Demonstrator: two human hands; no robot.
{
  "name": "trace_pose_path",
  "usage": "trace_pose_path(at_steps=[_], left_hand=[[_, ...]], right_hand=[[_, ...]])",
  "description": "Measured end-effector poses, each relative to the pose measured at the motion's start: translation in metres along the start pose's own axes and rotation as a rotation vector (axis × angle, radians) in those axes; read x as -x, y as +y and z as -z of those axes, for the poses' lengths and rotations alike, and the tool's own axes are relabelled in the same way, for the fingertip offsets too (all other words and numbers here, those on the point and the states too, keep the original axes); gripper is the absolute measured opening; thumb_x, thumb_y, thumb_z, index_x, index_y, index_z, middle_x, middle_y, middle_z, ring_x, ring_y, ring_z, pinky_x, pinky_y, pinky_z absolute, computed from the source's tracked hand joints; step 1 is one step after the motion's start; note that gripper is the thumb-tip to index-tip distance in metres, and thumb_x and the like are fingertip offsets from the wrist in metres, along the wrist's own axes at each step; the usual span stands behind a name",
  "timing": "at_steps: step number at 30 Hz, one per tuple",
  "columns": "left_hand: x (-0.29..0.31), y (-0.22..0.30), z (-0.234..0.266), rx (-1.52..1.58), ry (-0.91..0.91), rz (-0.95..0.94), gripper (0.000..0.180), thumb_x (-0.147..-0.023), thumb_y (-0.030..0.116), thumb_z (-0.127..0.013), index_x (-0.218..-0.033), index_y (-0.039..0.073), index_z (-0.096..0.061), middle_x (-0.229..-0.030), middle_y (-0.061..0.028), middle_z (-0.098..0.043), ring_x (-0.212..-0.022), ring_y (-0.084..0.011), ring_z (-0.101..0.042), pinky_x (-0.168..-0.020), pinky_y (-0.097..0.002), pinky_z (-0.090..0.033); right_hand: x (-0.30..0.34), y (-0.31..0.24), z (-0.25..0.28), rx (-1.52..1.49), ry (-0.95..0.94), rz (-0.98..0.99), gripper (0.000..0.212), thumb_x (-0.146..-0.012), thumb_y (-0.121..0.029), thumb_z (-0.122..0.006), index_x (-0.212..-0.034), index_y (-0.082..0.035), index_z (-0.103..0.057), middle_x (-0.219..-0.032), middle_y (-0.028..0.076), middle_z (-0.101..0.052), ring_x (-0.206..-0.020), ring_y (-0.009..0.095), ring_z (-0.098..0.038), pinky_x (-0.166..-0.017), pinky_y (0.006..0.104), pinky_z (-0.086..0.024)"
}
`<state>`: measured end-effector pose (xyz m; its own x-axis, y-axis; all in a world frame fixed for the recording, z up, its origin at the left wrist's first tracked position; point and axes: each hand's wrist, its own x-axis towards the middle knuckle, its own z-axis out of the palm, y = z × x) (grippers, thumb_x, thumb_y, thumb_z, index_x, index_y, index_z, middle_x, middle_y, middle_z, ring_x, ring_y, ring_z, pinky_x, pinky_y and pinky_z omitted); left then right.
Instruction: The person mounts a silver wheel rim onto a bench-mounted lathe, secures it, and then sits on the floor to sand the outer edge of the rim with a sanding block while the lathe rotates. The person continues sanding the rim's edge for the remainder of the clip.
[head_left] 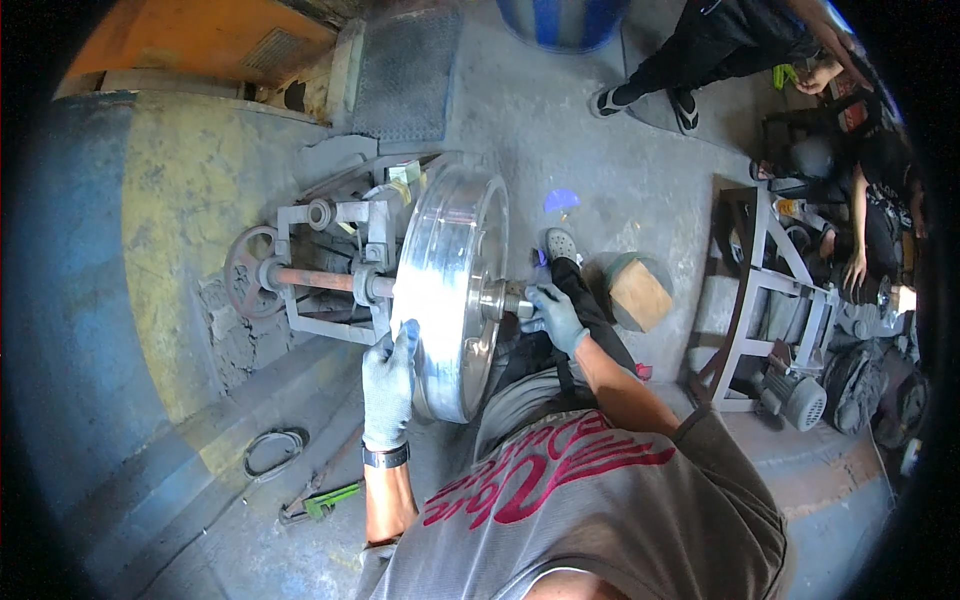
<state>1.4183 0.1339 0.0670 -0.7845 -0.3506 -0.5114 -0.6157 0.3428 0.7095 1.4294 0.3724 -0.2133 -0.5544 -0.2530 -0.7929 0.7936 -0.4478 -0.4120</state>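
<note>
A shiny metal wheel rim (437, 290) stands upright on a shaft held in a grey metal frame (330, 213). My left hand (388, 390), in a grey glove with a watch at the wrist, lies against the rim's near left edge with its fingers stretched out. On the rim's right side a large nut (518, 305) sits at the end of the shaft. My right hand (556, 318), gloved too, has its fingers closed round that nut. Left of the rim, a reddish shaft (315, 279) runs to a handwheel (252, 272).
A green pipe wrench (325, 501) and a coiled cable (275, 452) lie on the floor at lower left. To the right are a wooden block (640, 296) and a metal stand (745, 300) with a motor (795, 398). Other people (700, 50) are at upper right.
</note>
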Motion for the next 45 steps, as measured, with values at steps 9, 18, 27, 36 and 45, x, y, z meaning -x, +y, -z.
trace_pose_path(at_steps=[9, 18, 27, 36, 45], left_hand=[[0.001, 0.004, 0.004, -0.026, -0.024, 0.014, 0.042, -0.109, 0.031, -0.062, -0.083, -0.002, -0.065, -0.067, 0.0063, -0.047, -0.065, -0.0054, -0.036, -0.057, -0.0288, -0.029], [0.002, 0.004, 0.003, -0.006, -0.008, 0.069, 0.045, -0.107, 0.037, -0.065, -0.082, -0.001, -0.065, -0.073, 0.0079, -0.05, -0.07, -0.0058, -0.038, -0.061, -0.0286, -0.031], [0.0, 0.002, 0.005, -0.028, -0.026, 0.058, 0.044, -0.108, 0.034, -0.064, -0.087, -0.004, -0.067, -0.072, 0.0072, -0.05, -0.069, -0.0055, -0.038, -0.06, -0.0284, -0.03], [-0.001, 0.001, 0.005, -0.037, -0.02, 0.066, 0.044, -0.108, 0.035, -0.064, -0.097, -0.007, -0.074, -0.075, 0.0071, -0.054, -0.071, -0.0051, -0.041, -0.061, -0.0274, -0.033], [0.0, 0.003, 0.003, -0.005, -0.009, 0.055, 0.04, -0.108, 0.029, -0.064, -0.086, -0.004, -0.068, -0.066, 0.007, -0.046, -0.064, -0.0046, -0.036, -0.056, -0.0287, -0.028]], right_hand=[[0.001, -0.005, 0.003, 0.13, -0.084, 0.074, 0.044, -0.105, -0.038, -0.064, -0.12, 0.003, -0.066, -0.099, 0.015, -0.072, -0.07, 0.021, -0.072, -0.061, 0.0357, -0.062], [0.002, 0.005, 0.006, 0.04, -0.064, -0.049, 0.06, -0.105, -0.057, -0.054, -0.114, 0.001, -0.066, -0.091, 0.017, -0.072, -0.075, 0.027, -0.072, -0.063, 0.0427, -0.062], [0.001, -0.006, -0.002, -0.01, -0.068, -0.148, 0.056, -0.1, -0.056, -0.067, -0.116, -0.002, -0.063, -0.091, 0.017, -0.071, -0.067, 0.026, -0.071, -0.061, 0.0429, -0.062], [0.001, -0.006, -0.004, 0.08, -0.136, 0.04, 0.05, -0.102, -0.047, -0.067, -0.12, 0.0, -0.064, -0.102, 0.018, -0.071, -0.072, 0.028, -0.072, -0.059, 0.042, -0.062], [0.0, -0.004, -0.005, 0.005, -0.144, -0.042, 0.047, -0.1, -0.041, -0.071, -0.125, -0.001, -0.064, -0.106, 0.018, -0.071, -0.071, 0.026, -0.072, -0.057, 0.0444, -0.062]])
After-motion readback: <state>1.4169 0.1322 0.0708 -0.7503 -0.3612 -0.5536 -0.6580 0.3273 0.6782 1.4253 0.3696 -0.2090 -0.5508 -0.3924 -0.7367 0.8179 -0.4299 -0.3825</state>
